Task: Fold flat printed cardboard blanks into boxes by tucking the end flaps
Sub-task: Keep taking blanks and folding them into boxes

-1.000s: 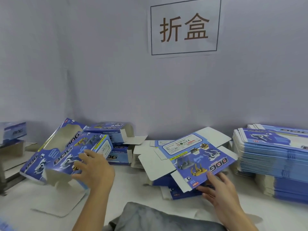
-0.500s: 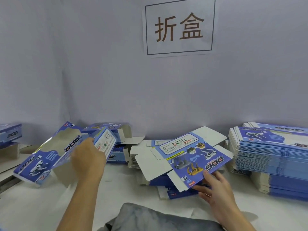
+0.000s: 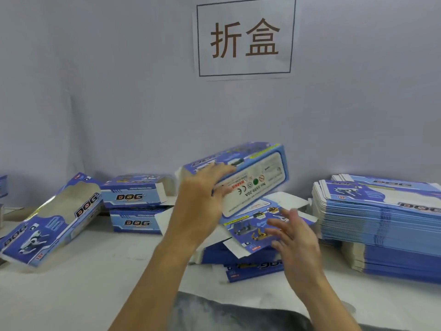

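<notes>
My left hand (image 3: 202, 206) grips a blue printed box (image 3: 257, 177) by its left end, fingers over the top and thumb on the white label side, holding it raised and tilted above the middle of the table. Beneath it lies a flat blank (image 3: 250, 226) with white flaps spread, resting on a few other blanks. My right hand (image 3: 294, 237) hovers over the right part of that blank with fingers spread and holds nothing.
A tall stack of flat blanks (image 3: 381, 223) fills the right side. Two folded boxes (image 3: 134, 189) sit stacked at the back left, and a windowed box (image 3: 47, 223) leans at the far left. A paper sign (image 3: 245, 37) hangs on the wall. Grey cloth (image 3: 226, 314) lies at the near edge.
My left hand has carried a box from the left pile up to the centre. My right hand has released the flat blank's near edge and spread its fingers above it.
</notes>
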A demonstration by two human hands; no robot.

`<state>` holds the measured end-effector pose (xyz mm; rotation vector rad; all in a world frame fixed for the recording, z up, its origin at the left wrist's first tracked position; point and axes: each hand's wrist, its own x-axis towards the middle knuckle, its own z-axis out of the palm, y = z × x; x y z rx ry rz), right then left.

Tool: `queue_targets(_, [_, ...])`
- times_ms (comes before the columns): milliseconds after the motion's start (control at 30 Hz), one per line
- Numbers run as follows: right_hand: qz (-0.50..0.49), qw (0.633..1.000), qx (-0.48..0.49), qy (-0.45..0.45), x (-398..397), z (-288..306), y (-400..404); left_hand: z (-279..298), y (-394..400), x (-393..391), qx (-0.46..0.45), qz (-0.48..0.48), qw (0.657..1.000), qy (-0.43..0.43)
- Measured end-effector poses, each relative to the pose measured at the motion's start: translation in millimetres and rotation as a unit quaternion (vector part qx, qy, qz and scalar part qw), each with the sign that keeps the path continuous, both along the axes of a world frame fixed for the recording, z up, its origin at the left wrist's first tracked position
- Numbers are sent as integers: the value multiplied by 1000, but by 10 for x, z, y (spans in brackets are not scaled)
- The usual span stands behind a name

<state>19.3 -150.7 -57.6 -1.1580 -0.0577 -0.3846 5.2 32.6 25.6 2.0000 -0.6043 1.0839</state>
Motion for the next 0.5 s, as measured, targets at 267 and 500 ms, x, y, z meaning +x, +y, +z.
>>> queue_targets(267, [104, 971, 214, -4, 29, 15, -192, -359, -453, 65, 85, -124, 987, 48])
queue_targets(500, [142, 941, 305, -39, -17, -87, -289, -347, -397, 91, -85, -212, 935, 270])
